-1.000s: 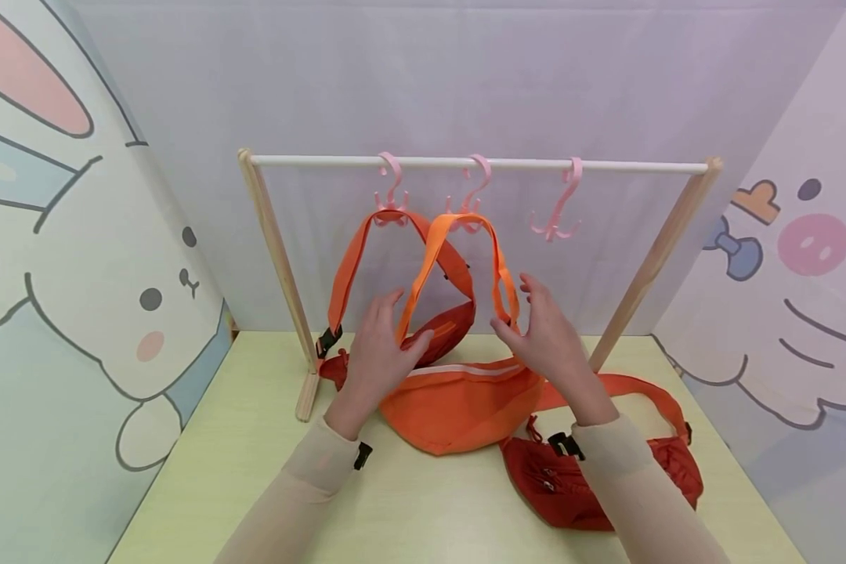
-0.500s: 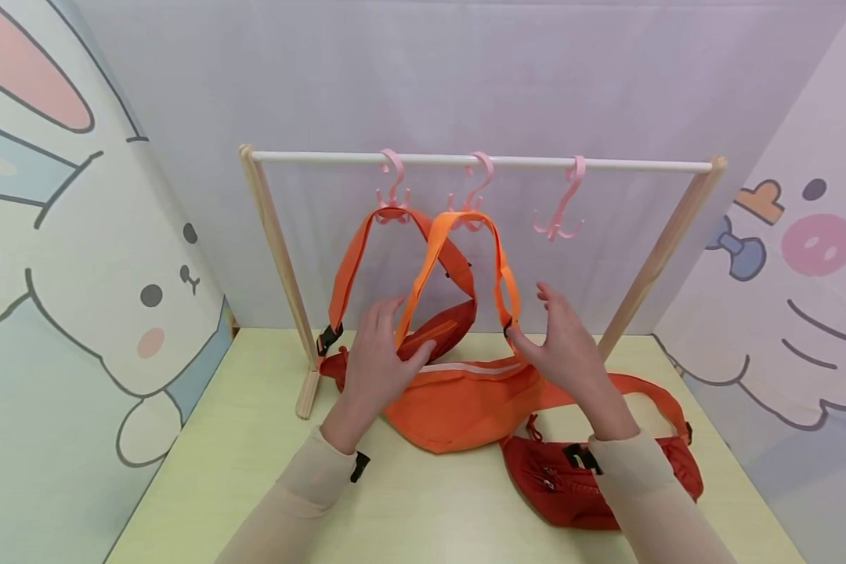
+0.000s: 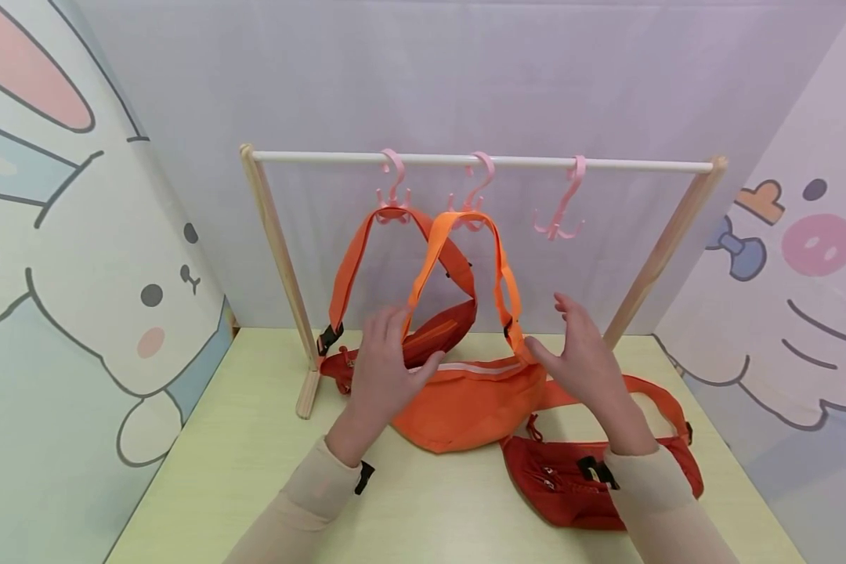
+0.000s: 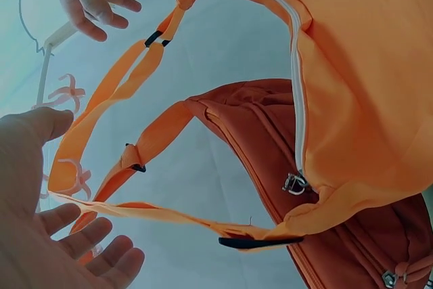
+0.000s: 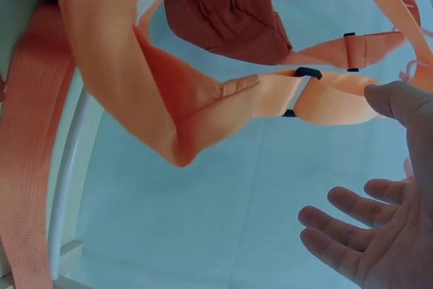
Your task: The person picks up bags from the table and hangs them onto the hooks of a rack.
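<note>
An orange waist bag hangs by its looped strap from the middle pink hook. My left hand is by the bag's left side, fingers spread and holding nothing; in the left wrist view the bag's strap passes close to those fingers. To the right of the bag is my right hand, its fingers loose and apart; whether the thumb touches the strap I cannot tell. Behind hangs a dark red waist bag on the left pink hook, partly hidden by the orange bag and my left hand.
A second dark red waist bag lies on the table at the right, partly under my right sleeve. The rack's white rod runs between wooden posts. A third pink hook hangs bare on its right part.
My right hand has drawn away to the right and slightly down from the orange strap. The left hand has shifted slightly down and right. Both bags on the hooks hang almost unchanged.
</note>
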`<state>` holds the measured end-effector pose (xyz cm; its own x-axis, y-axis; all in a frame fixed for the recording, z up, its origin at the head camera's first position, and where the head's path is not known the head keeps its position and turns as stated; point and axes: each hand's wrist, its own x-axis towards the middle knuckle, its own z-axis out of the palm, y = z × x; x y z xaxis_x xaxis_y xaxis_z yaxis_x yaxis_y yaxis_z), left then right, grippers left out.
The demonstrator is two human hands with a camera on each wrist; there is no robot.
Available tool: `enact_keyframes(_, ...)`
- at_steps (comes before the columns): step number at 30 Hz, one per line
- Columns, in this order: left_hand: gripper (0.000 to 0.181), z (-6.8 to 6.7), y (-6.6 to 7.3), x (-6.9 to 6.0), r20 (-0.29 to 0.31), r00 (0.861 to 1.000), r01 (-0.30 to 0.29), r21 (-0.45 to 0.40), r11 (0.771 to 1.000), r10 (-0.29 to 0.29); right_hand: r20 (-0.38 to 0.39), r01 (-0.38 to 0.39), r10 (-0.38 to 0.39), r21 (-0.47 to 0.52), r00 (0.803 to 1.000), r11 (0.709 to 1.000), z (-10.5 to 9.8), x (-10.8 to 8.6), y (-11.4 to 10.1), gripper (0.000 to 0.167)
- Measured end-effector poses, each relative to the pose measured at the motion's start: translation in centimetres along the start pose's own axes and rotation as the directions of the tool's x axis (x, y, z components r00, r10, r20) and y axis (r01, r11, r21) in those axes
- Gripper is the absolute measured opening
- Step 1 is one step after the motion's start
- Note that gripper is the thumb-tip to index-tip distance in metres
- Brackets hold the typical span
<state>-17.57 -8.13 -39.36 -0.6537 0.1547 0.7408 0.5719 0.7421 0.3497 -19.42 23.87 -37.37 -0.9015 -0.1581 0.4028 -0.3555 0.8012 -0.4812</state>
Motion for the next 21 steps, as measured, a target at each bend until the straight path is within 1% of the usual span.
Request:
enact_keyframes(4,0.076,0.3,0.3,-0.3,0.010,1.000,-0.026,-0.008,1.000,0.026,0.003,-0.013,0.013,-0.016,1.000,1.000,-0.2,-0.5,0.6,0.089)
enact_keyframes(8,0.078,0.9,0.6,-0.8,0.058,0.996,-0.061,-0.019,0.998,0.062,0.025,-0.041,0.042,-0.042,0.999,0.998,-0.4,-1.0,1.3,0.089)
enact_keyframes(10,0.080,1.2,0.7,-1.1,0.082,0.993,-0.083,-0.010,0.997,0.083,0.043,-0.054,0.056,-0.052,0.997,0.997,-0.6,-1.3,1.7,0.088)
enact_keyframes(13,0.079,1.7,0.9,-1.5,0.103,0.989,-0.106,0.009,0.994,0.104,0.073,-0.066,0.070,-0.063,0.995,0.996,-0.8,-1.7,2.5,0.087)
enact_keyframes(17,0.075,2.3,1.2,-1.9,0.125,0.987,-0.106,0.010,0.994,0.104,0.115,-0.073,0.083,-0.084,0.990,0.994,-1.0,-2.0,3.9,0.081)
enact_keyframes(21,0.075,2.9,1.4,-2.5,0.161,0.983,-0.089,-0.006,0.996,0.089,0.190,-0.101,0.122,-0.116,0.974,0.988,-0.9,-2.1,5.4,0.078)
